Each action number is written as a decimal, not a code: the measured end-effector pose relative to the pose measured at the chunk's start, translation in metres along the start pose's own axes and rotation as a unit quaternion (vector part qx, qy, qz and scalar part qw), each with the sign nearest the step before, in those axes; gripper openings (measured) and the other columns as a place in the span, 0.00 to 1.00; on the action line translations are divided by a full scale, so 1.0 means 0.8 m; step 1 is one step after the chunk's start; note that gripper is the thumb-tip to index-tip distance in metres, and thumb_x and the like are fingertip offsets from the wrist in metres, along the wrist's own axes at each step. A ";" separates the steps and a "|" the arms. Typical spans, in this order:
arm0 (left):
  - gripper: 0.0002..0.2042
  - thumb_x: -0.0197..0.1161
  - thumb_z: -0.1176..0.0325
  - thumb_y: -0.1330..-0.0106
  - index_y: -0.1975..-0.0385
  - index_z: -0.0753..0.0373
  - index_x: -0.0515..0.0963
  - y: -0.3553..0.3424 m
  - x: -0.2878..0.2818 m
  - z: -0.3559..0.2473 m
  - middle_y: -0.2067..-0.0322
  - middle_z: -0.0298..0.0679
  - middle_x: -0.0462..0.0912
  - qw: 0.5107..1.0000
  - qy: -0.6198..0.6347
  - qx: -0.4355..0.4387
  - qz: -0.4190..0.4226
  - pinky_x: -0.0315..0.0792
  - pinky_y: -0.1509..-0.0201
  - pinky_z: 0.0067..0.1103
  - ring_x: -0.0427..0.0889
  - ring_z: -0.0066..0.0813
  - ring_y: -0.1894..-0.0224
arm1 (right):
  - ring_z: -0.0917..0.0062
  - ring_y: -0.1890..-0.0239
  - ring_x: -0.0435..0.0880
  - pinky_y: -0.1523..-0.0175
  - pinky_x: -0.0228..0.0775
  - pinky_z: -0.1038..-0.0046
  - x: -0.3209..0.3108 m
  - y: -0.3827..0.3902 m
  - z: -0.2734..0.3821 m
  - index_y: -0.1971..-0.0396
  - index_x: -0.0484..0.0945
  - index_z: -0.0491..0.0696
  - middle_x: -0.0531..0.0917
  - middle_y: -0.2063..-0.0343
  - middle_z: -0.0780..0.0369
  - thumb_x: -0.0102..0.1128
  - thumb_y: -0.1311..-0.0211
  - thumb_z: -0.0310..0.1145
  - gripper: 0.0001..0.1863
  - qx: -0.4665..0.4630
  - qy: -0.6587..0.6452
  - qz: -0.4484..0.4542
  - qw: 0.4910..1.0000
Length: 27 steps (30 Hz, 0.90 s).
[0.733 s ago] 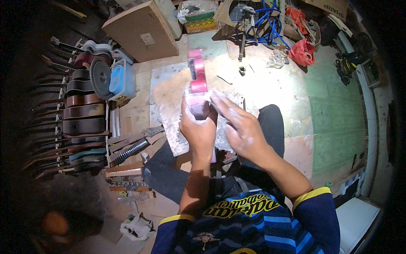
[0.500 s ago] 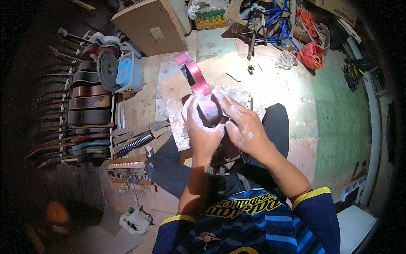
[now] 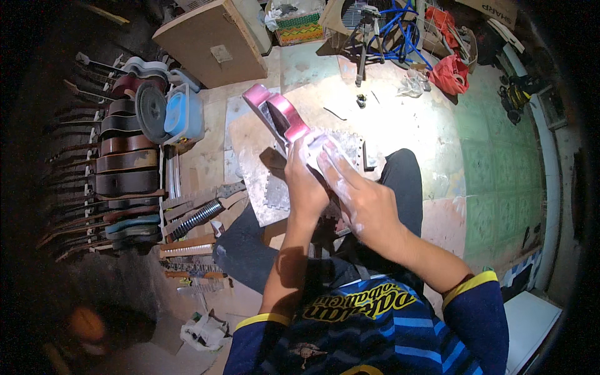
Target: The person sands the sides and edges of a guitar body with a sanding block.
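Note:
A glossy pink ukulele body [image 3: 292, 119], small and guitar-shaped, is held up edge-on between my hands, its curved side toward me. My left hand [image 3: 306, 181] is closed round its near end. My right hand [image 3: 362, 197] presses against the near side wall, fingers extended together over it. White powder coats the fingers of both hands. Whether a sanding sheet lies under my right fingers is hidden. Below is a grey foam mat [image 3: 275, 194] with toothed edges, on a pale board [image 3: 247, 134].
Several guitar bodies [image 3: 128, 162] line a rack at left, beside a blue tub [image 3: 184, 115]. A saw [image 3: 234, 187] and a black coiled spring [image 3: 197, 219] lie near my left knee. Ahead stand a wooden panel [image 3: 209, 47], a tripod [image 3: 364, 50] and a red bag [image 3: 450, 75].
The ukulele body has tilted, its far end swinging left and more of its pink side showing. My right hand has shifted across the near side wall. My view has moved slightly.

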<state>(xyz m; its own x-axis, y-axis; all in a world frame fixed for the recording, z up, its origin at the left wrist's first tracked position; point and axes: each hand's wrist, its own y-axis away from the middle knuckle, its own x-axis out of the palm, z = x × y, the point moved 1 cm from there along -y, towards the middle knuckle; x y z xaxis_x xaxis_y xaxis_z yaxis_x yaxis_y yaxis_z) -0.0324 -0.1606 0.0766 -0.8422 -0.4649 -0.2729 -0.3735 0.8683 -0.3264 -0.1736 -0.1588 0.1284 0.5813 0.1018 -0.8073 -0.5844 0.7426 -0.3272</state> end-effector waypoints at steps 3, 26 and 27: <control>0.16 0.64 0.73 0.37 0.50 0.70 0.76 0.006 0.006 -0.007 0.57 0.55 0.82 0.998 -0.042 -0.038 0.013 0.75 0.48 0.38 0.81 0.58 0.51 | 0.59 0.69 0.88 0.64 0.83 0.61 -0.001 -0.014 -0.014 0.28 0.67 0.54 0.71 0.30 0.57 0.57 0.44 0.22 0.39 0.007 0.015 0.001 1.000; 0.14 0.64 0.74 0.37 0.51 0.68 0.77 0.008 0.015 -0.019 0.58 0.56 0.82 0.999 -0.033 0.003 -0.012 0.75 0.48 0.40 0.82 0.59 0.53 | 0.60 0.67 0.89 0.66 0.84 0.61 -0.028 -0.030 -0.023 0.32 0.70 0.53 0.74 0.33 0.54 0.54 0.39 0.25 0.32 0.014 0.083 0.056 0.995; 0.15 0.64 0.74 0.37 0.51 0.68 0.77 0.009 0.017 -0.017 0.57 0.56 0.82 0.998 -0.053 -0.014 -0.013 0.75 0.48 0.40 0.83 0.58 0.52 | 0.61 0.68 0.89 0.66 0.84 0.61 -0.030 -0.031 -0.024 0.32 0.70 0.53 0.74 0.33 0.55 0.54 0.39 0.25 0.32 0.017 0.092 0.062 0.994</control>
<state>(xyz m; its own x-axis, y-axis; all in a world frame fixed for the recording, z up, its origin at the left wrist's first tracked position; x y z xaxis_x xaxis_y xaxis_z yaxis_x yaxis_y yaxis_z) -0.0514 -0.1586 0.0828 -0.7872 -0.5011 -0.3596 -0.4059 0.8599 -0.3097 -0.1837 -0.1925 0.1468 0.3897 0.0734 -0.9180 -0.6240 0.7542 -0.2046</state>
